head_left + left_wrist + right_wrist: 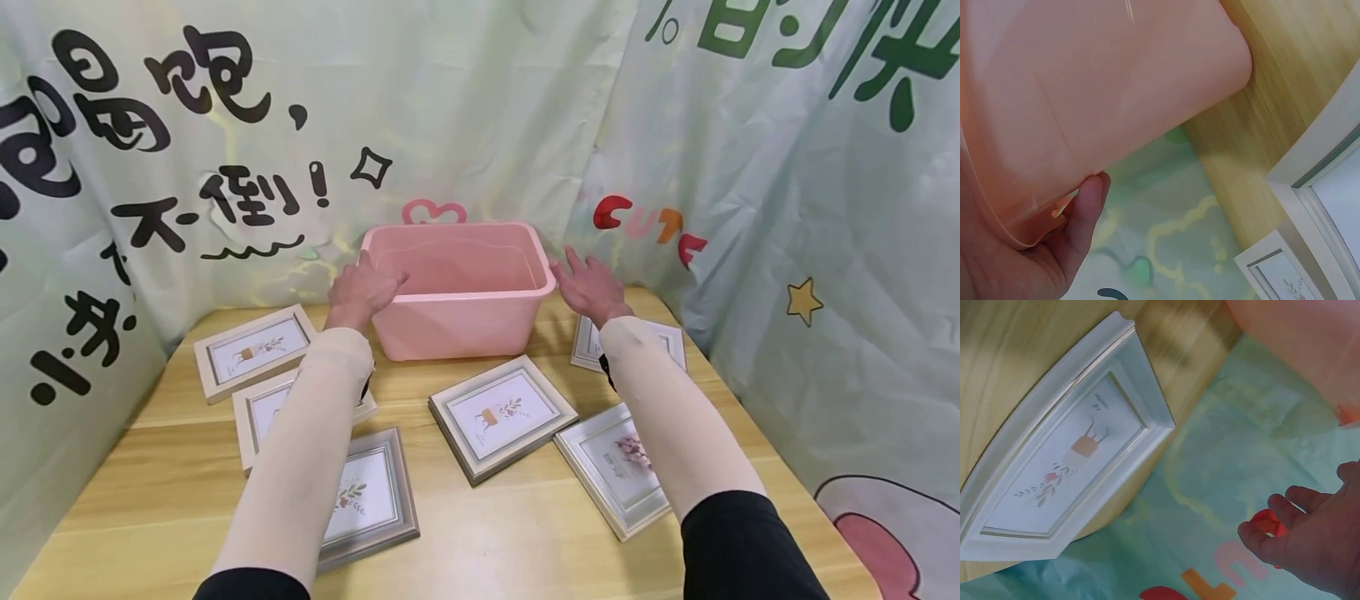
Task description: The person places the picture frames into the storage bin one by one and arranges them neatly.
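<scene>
A pink plastic storage bin stands upright at the back of the table. My left hand grips its left rim. In the left wrist view the fingers press against the outer wall just under the rim, while the head view shows the thumb over the rim. Beside the right rim, my right hand is raised with loosely spread fingers and nothing in it; the right wrist view shows a gap between these fingers and the bin. Below the right forearm lies a white picture frame.
Several picture frames lie flat on the wooden table: a cream frame at left, a grey-brown frame in front, a centre frame and a silver frame at right. A printed curtain hangs close behind.
</scene>
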Available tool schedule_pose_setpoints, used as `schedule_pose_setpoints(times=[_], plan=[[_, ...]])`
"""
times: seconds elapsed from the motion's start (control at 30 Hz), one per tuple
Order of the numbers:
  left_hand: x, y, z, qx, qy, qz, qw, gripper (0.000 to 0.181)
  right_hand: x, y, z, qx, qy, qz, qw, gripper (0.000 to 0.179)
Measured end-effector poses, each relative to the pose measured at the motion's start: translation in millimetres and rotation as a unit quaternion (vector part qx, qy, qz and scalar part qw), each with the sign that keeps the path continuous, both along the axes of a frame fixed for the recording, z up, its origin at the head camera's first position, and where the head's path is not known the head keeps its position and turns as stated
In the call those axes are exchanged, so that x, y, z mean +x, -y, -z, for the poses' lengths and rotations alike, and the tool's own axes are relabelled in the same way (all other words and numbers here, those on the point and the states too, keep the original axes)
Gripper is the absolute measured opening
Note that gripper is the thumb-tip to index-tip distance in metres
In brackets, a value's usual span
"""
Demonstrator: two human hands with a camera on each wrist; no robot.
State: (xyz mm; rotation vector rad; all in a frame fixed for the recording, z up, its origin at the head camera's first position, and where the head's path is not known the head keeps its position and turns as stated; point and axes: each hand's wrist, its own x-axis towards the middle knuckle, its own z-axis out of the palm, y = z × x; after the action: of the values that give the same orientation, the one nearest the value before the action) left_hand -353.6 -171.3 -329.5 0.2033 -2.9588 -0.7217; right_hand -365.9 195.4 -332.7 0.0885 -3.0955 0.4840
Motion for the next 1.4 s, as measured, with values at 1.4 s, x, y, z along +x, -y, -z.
schedule_pose_setpoints(times=[1.4], plan=[[0.8,-0.2,-0.2,0.004,0.011,0.0,0.9999,0.1,15.4,-53,48.1,-0.019,0.07,0.082,0.994,0.078]])
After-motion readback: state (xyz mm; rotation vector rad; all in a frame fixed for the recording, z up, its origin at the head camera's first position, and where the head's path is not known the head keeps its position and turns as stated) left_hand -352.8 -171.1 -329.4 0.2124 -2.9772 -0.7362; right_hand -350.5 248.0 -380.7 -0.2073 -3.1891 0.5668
